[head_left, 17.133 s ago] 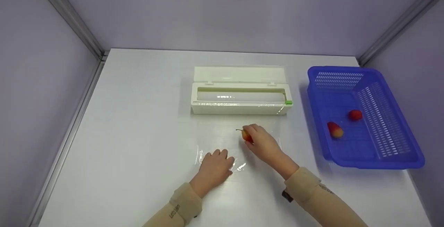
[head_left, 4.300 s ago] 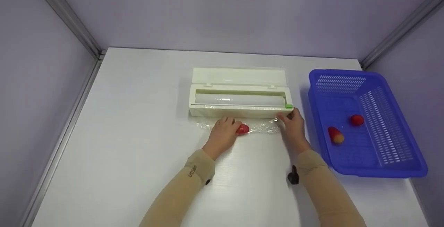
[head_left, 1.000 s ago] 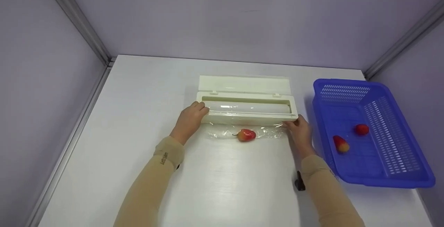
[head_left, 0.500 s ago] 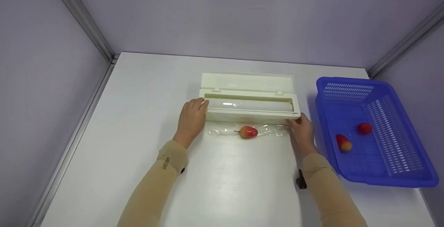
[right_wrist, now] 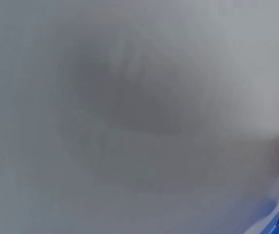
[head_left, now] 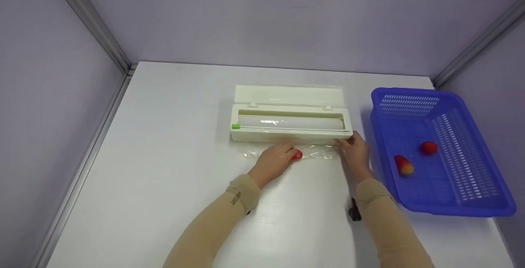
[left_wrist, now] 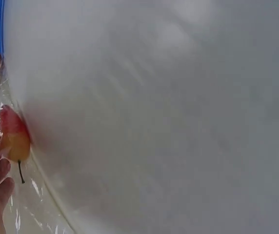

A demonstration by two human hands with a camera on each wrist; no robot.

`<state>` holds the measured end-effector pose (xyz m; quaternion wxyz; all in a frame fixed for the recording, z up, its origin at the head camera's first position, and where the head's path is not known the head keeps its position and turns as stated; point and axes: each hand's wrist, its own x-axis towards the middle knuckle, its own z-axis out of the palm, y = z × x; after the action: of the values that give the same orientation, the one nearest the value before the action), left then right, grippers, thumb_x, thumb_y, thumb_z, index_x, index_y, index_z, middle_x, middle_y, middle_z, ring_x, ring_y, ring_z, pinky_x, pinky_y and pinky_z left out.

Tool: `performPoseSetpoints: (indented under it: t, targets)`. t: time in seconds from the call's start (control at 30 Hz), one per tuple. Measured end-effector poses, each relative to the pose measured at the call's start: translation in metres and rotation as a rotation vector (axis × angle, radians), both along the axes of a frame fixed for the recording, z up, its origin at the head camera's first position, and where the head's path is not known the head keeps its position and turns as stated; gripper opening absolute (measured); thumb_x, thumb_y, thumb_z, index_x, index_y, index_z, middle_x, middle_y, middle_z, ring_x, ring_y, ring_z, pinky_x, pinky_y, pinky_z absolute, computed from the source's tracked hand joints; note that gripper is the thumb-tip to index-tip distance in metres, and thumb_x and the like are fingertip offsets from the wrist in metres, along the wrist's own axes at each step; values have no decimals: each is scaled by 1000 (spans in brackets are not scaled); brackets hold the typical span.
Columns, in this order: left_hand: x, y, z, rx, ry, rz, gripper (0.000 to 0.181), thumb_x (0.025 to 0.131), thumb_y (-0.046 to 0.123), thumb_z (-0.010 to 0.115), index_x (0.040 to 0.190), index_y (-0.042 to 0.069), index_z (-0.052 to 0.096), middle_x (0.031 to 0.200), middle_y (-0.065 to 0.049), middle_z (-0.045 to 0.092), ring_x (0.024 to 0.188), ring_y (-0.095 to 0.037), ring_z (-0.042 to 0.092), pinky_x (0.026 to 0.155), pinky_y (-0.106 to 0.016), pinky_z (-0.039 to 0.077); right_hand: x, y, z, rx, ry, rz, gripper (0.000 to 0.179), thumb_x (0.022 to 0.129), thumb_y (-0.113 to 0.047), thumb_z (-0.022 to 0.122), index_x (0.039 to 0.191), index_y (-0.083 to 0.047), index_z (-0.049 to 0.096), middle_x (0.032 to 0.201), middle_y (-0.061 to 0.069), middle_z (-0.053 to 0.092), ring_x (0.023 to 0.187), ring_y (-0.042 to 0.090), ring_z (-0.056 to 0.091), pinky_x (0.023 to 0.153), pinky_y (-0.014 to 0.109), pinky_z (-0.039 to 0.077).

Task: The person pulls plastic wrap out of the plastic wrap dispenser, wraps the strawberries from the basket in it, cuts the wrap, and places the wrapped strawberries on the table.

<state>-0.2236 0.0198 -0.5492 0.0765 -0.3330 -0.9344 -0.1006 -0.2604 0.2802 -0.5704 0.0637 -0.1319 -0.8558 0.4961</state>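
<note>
Having come away from the left end of the white box (head_left: 287, 137) within the last half second, the left hand (head_left: 272, 163) is now resting at the red-and-yellow fruit (head_left: 297, 155), where its fingers are hiding the stem end from the head camera. Compared with about four seconds ago, the green slider (head_left: 236, 126) is sitting at the opposite end of its track, on the left.

In the left wrist view, the fruit is lying on its side among clear film (head_left: 320, 152), its red end pointing toward the right hand (head_left: 356, 154) and its dark stem (left_wrist: 21, 171) pointing away. The left fingers are bending beside it, touching or nearly so; whether this grip is pinching the fruit or only lying against it, I cannot tell. The right hand is gripping the front right corner of the box, thumb on the front face.

The film is lying crinkled on the bench (head_left: 176, 128), just in front of the box. The lid (head_left: 289, 95) is standing open behind, and a pale roll (head_left: 291, 122) is showing inside. Well to the right, a blue basket (head_left: 455, 210) is holding two more pieces: a red-and-yellow fruit with a pale end (head_left: 404, 165) and a rounder red fruit (head_left: 429, 148). The right wrist camera is showing mostly a blurred grey surface.
</note>
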Motion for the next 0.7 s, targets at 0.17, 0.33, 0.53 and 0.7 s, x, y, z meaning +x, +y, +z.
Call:
performPoseSetpoints:
  t: [0.17,0.33,0.53,0.7]
  targets:
    - [-4,8,-6,-2,-16,27,24,92,12,52,114,13,60,114,1,60,105,-17,55,87,-26,50,1,0,1,-39,4,20,39,86,-19,64,118,0,54,121,19,60,114,26,55,96,35,46]
    - [-1,9,-5,13,-78,26,25,92,10,52,116,11,61,116,-1,60,107,-18,53,89,-26,49,9,4,6,-152,-53,122,45,88,-15,61,125,3,42,129,20,52,119,26,50,97,28,45]
    - [4,5,0,3,-141,2,25,93,14,52,115,11,62,118,0,59,110,-18,52,92,-25,48,27,6,32,-233,-170,230,61,88,-5,58,137,10,25,142,28,35,132,34,37,102,27,41]
    - [11,-1,5,2,-205,-4,25,94,15,49,116,12,62,119,0,59,111,-17,52,92,-26,48,49,-5,65,-298,-218,179,79,86,-5,59,146,2,9,149,28,19,138,39,22,111,46,28]
